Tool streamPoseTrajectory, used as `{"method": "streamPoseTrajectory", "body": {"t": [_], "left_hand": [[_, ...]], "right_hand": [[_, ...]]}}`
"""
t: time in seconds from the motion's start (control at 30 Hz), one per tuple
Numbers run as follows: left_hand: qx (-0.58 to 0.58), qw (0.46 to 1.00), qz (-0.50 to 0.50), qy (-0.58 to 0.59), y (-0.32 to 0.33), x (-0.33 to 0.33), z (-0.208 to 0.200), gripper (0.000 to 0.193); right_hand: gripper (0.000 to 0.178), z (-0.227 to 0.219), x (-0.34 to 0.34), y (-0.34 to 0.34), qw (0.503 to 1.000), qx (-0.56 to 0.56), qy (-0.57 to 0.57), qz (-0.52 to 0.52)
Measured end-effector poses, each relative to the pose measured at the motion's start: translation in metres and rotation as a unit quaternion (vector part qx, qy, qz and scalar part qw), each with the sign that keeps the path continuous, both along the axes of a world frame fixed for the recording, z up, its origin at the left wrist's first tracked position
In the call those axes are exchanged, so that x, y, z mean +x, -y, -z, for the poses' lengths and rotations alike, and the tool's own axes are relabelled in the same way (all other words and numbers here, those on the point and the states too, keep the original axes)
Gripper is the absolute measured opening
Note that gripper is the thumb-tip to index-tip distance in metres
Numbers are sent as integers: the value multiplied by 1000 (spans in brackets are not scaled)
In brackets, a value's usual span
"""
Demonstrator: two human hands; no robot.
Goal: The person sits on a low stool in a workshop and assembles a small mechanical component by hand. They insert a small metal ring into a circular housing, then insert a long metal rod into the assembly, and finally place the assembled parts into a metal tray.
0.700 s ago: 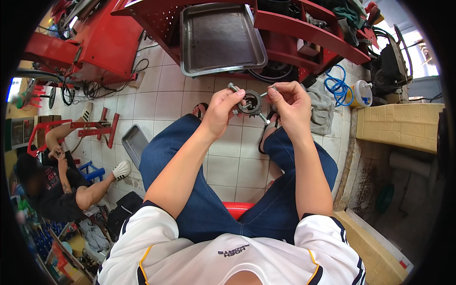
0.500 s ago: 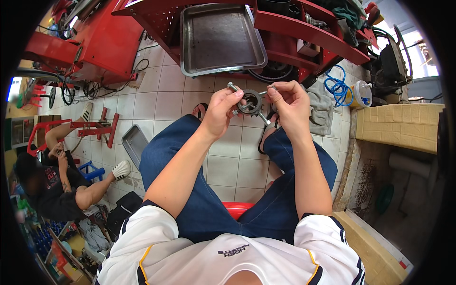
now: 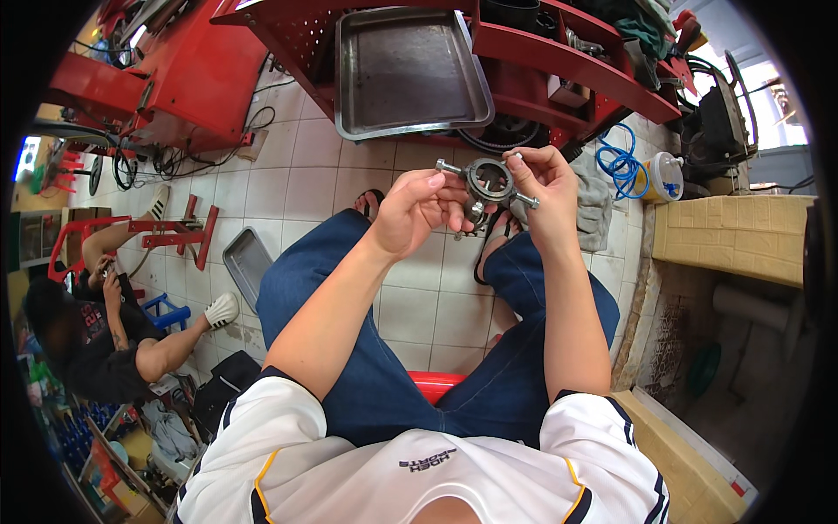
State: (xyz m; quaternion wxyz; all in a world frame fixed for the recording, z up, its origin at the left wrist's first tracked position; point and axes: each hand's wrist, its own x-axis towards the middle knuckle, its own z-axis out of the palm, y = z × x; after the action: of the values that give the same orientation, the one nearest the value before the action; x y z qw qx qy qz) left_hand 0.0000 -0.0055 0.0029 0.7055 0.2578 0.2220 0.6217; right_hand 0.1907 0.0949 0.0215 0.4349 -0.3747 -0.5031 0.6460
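Observation:
A dark metal ring (image 3: 489,179) with several bolts sticking out around its side is held up in front of me, above the floor between my feet. My right hand (image 3: 550,188) pinches it at its upper right edge, the thumb and forefinger around a small bright bolt end (image 3: 515,160). My left hand (image 3: 410,214) lies at the ring's left side with its fingers loosely apart. Its fingertips reach to the ring's lower left, and the thumb stands off below a long bolt (image 3: 449,166). How firmly those fingertips touch is hidden.
A large metal tray (image 3: 415,74) sits ahead by a red tool cart (image 3: 541,57). A smaller tray (image 3: 248,266) lies on the tiled floor at left. Grey cloth (image 3: 589,210), a blue hose (image 3: 618,162) and a white tub (image 3: 665,177) are at right. Another person (image 3: 96,341) sits at far left.
The ring has turned and shifted to the right, its opening facing up more. My left fingers have loosened and spread, with the thumb off the ring. My right hand has moved slightly right.

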Motion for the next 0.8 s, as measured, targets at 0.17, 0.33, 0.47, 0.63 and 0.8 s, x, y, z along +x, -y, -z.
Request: {"method": "streamPoseTrajectory", "body": {"t": [0.17,0.33,0.47,0.63,0.8], "left_hand": [[-11,998,9,58,-1,2,5,46],[-22,999,7,43,-1,2,3,46],[-18,999,11,35,0,3,3,46],[-23,998,32,44,1,3,7,47],[-33,997,64,38,2,6,5,58]], "right_hand": [[17,9,3,-3,997,-44,-50,-25],[17,7,3,-2,993,-91,-68,-36],[16,3,2,-2,995,-64,-69,-38],[16,-1,8,-8,997,10,-45,-66],[18,-10,11,-7,993,12,-29,-110]]}}
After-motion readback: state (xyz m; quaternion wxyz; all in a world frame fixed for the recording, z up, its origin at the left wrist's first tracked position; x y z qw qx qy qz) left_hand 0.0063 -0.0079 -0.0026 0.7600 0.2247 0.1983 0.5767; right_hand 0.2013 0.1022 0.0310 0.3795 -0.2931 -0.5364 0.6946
